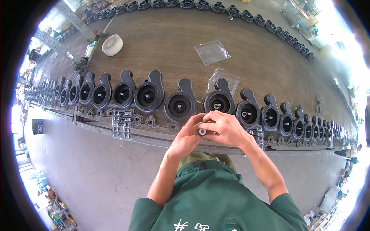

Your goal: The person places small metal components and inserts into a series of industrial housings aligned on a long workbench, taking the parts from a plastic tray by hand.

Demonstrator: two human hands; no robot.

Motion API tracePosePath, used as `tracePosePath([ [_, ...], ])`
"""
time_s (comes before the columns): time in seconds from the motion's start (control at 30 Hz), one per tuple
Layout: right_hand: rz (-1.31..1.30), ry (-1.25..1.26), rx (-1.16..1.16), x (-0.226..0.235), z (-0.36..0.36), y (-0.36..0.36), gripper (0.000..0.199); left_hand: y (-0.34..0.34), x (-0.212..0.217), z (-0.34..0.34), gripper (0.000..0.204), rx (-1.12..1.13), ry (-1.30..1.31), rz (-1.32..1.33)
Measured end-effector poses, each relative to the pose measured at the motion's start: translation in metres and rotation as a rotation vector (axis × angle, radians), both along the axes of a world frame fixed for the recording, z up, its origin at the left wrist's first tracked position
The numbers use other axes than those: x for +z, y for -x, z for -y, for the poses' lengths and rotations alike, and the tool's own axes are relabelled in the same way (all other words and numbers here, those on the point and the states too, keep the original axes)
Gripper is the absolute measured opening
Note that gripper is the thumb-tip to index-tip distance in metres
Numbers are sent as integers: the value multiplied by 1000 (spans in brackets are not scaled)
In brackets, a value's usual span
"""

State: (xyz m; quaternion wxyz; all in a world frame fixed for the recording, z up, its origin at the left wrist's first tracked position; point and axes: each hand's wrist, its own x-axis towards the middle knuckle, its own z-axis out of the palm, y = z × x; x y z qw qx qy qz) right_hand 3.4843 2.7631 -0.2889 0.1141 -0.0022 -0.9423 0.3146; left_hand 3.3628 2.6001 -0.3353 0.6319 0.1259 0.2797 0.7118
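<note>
Meeting near the front edge of the brown table (254,54) in the head view, the left hand (184,139) and the right hand (228,129) are brought together with fingers bent inward. A small pale ring (202,132) is seen between them, its open end turned toward the camera. It is pinched between the thumb and fingers of the right hand; whether it is also gripped by the left cannot be told, as the fingertips overlap.

Just beyond the hands, one black housing (181,100) and a neighbouring housing (218,96) are set side by side, each with a shaft upright at its centre. They are flanked by a long curved row of similar pieces. Flat eared plates (150,121) are laid along the table edge. A clear tray (122,125) of small metal parts is placed to the left, and a second tray (257,134) is partly hidden by the right forearm. Farther back, a clear plastic sheet (212,52) and a white round object (112,45) are seen on the tabletop.
</note>
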Motion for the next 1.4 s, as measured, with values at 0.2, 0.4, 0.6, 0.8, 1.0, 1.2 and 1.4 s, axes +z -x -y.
tracePosePath([
  [0.2,29,339,-177,-1,0,1,30,3,-4,11,69,75,38,64],
  [0.4,-31,64,-279,-26,-5,48,29,5,-19,37,37,254,140,62],
  [0.6,-18,-115,-228,-52,3,94,28,35,-10,58,22,385,436,-120],
  [0.8,-14,-150,-140,-51,2,102,27,126,-3,39,26,638,588,-709],
  [1.0,23,-256,-118,-47,2,101,41,169,13,15,24,429,772,-923],
  [1.2,-152,53,-420,-15,-1,0,31,190,5,10,24,285,816,-947],
  [1.4,-5,189,-1080,-70,0,-204,19,184,6,16,25,346,999,-1208],
])
